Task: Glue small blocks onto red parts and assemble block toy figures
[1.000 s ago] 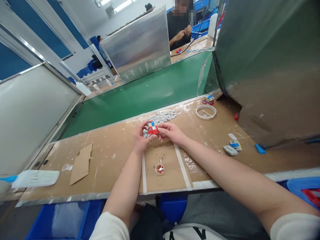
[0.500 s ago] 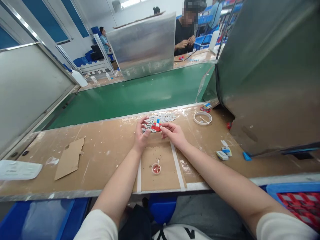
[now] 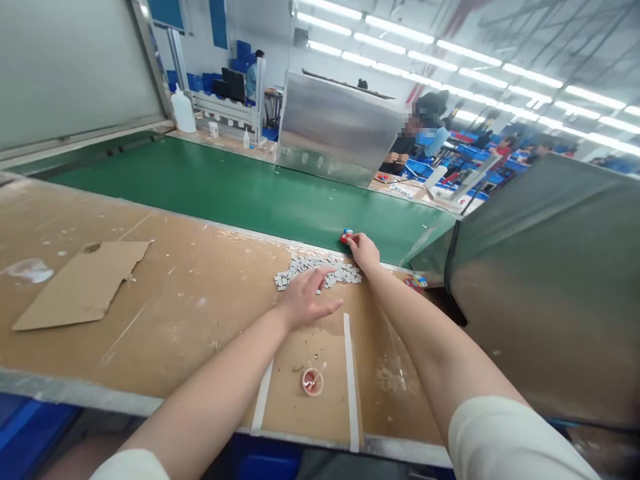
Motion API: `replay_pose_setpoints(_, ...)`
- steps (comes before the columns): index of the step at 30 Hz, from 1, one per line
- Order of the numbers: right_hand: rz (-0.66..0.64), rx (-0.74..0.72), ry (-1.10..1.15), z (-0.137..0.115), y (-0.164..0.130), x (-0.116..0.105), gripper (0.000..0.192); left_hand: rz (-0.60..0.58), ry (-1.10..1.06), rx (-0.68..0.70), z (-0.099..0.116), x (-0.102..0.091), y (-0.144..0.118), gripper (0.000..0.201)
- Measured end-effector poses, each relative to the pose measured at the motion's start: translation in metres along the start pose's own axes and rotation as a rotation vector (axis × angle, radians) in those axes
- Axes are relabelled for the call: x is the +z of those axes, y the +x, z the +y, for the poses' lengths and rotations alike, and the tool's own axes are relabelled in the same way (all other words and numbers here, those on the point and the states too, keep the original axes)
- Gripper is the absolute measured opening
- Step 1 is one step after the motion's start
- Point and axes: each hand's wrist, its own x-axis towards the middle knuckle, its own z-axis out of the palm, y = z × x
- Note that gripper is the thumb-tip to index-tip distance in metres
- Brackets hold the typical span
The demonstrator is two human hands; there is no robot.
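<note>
My right hand (image 3: 364, 251) pinches the small red toy block (image 3: 346, 236) at the tabletop's far edge, on the green belt (image 3: 240, 193); best set flat. My left hand (image 3: 306, 301) rests open beside the grey pieces (image 3: 315, 271).

The small red and blue block (image 3: 346, 236), held between both hands over the counter (image 3: 165, 293) a second ago, has been carried forward by the right hand (image 3: 364, 252) alone and is now set at the near edge of the green belt (image 3: 240, 193), the fingers still on it. The left hand (image 3: 306, 300) has been released from the block and is laid open, its fingertips at the pile of grey pieces (image 3: 320, 271). The view has been raised and swung left
</note>
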Motion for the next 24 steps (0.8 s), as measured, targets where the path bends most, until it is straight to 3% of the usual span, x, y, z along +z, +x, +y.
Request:
replay_pose_setpoints(7,-0.079,-0.005,-0.02,0.017,0.043,0.005,0.028,-0.056,0.023,-0.006,0.0,0.005,0.0,0.062)
replay_pose_setpoints(12,-0.123,0.061,0.188,-0.013,0.083,0.022,0.042,-0.11,0.044,0.014,0.001,0.005,0.0,0.05)
replay_pose_setpoints(15,-0.158,0.043,0.343,-0.037,0.087,0.024,0.054,-0.106,0.062,0.038,0.0,0.005,-0.001,0.039)
replay_pose_setpoints(19,-0.185,-0.003,0.449,-0.055,0.048,-0.005,0.041,-0.133,0.073,0.057,-0.002,0.006,0.0,0.033)
replay_pose_setpoints(22,-0.243,-0.127,0.41,-0.057,-0.013,-0.06,0.033,-0.174,0.068,0.055,-0.004,0.005,0.001,0.03)
replay_pose_setpoints(24,-0.27,-0.28,0.242,-0.052,-0.064,-0.108,0.033,-0.18,0.07,0.047,-0.004,0.004,0.003,0.029)
